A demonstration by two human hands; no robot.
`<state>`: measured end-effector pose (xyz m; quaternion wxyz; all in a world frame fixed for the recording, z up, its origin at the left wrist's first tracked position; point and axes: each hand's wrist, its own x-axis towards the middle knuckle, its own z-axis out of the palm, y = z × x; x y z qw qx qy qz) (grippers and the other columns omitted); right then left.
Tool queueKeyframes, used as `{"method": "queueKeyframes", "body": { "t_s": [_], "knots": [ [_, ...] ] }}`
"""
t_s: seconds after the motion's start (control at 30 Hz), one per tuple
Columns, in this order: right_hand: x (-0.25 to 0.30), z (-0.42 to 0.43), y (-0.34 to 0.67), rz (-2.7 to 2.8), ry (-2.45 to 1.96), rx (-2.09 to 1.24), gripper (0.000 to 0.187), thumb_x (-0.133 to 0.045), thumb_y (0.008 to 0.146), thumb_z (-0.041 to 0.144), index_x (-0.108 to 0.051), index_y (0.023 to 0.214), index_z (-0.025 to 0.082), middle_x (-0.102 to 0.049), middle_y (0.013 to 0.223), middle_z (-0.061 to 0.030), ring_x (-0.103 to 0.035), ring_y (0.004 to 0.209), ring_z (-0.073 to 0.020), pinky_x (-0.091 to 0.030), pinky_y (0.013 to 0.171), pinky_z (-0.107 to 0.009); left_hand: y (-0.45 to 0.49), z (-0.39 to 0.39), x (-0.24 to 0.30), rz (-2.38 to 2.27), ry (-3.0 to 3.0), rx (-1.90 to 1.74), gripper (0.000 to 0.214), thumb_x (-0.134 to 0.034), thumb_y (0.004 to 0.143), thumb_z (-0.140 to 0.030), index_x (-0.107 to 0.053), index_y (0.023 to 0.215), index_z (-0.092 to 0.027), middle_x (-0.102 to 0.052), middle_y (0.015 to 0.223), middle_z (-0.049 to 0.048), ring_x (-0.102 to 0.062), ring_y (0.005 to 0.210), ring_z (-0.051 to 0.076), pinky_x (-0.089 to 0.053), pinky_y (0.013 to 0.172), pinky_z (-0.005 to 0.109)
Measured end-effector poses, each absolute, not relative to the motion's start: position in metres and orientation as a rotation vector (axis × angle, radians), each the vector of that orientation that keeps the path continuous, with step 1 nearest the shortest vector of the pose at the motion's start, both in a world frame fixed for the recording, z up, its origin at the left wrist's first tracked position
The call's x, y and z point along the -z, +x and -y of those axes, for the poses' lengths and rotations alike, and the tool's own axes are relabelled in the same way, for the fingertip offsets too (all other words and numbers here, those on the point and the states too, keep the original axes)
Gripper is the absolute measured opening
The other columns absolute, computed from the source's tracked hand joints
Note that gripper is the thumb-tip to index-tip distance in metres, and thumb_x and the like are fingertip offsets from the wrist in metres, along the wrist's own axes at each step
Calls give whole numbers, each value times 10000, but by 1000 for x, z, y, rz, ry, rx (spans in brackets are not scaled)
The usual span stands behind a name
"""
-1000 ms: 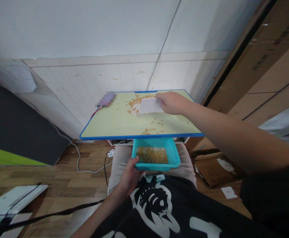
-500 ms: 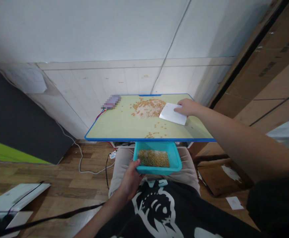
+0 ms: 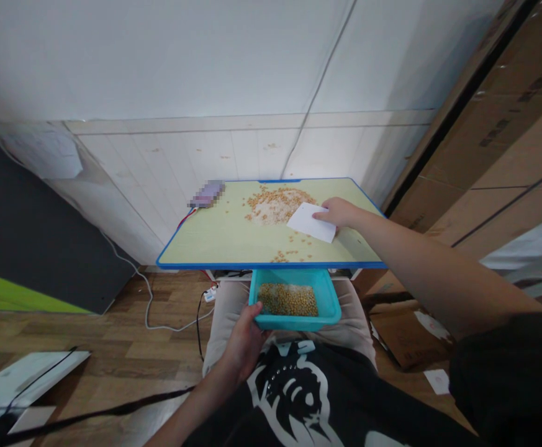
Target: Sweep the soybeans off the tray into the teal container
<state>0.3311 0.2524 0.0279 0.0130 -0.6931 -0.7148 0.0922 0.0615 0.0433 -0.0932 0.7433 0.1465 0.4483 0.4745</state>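
Observation:
My right hand (image 3: 338, 213) pinches a white card or stiff sheet of paper (image 3: 311, 222) by its right edge, low over the tabletop. The card's left end is at the near right side of a pile of yellow beans mixed with white grains (image 3: 275, 206). A few loose beans (image 3: 285, 255) lie near the table's front edge. My left hand (image 3: 247, 335) grips the near left corner of a turquoise plastic tub (image 3: 298, 324), thumb over the rim. Yellow beans (image 3: 292, 300) and some white grains lie inside the tub, which sits below the table edge over my lap.
The low table (image 3: 215, 245) has a pale yellow top with a blue rim and stands against the wall. A blurred-out purple item (image 3: 208, 194) with a red cord rests at its far left corner. Cardboard boxes (image 3: 498, 143) stand on the right, and cables (image 3: 148, 304) run along the floor.
My right hand and the card have shifted left and slightly toward me, along the near side of the pile. My left hand still holds the tub in place.

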Motion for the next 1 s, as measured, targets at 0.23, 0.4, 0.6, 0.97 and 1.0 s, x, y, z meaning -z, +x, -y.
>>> {"method": "queueKeyframes", "body": {
  "t_s": [0.23, 0.4, 0.6, 0.97, 1.0],
  "knots": [
    [-25, -249, 319, 2116, -2156, -529, 410, -640, 1002, 421, -740, 1243, 105, -794, 1143, -161, -755, 804, -210, -491, 580, -236, 61, -43, 92, -987, 328, -1030, 535, -638, 875, -338, -594, 1388, -192, -735, 1356, 102, -652, 1292, 308, -536, 1003, 401],
    [-23, -248, 316, 2151, -2080, -591, 347, -660, 988, 398, -760, 1193, 136, -805, 1051, -139, -748, 770, -221, -511, 600, -267, 61, -44, 90, -1012, 324, -1029, 502, -594, 906, -326, -599, 1384, -174, -744, 1332, 114, -654, 1285, 314, -548, 968, 398],
    [-16, -247, 315, 2220, -1976, -639, 313, -647, 984, 413, -772, 1115, 158, -795, 951, -122, -715, 707, -211, -509, 571, -293, 61, -43, 87, -1002, 305, -1044, 445, -605, 900, -311, -637, 1321, -168, -758, 1303, 118, -652, 1292, 320, -554, 957, 391],
    [-8, -247, 314, 2333, -1887, -622, 300, -668, 968, 434, -776, 1047, 165, -786, 949, -112, -686, 714, -195, -465, 589, -282, 62, -43, 85, -1003, 349, -1059, 505, -661, 847, -343, -645, 1326, -182, -749, 1333, 112, -649, 1304, 337, -565, 971, 425],
    [-8, -247, 314, 2343, -1876, -617, 299, -667, 968, 433, -778, 1056, 170, -787, 952, -109, -686, 716, -195, -462, 589, -281, 62, -43, 85, -1007, 340, -1057, 495, -655, 851, -339, -650, 1320, -181, -749, 1334, 110, -647, 1306, 336, -566, 967, 423]
  ]
}}
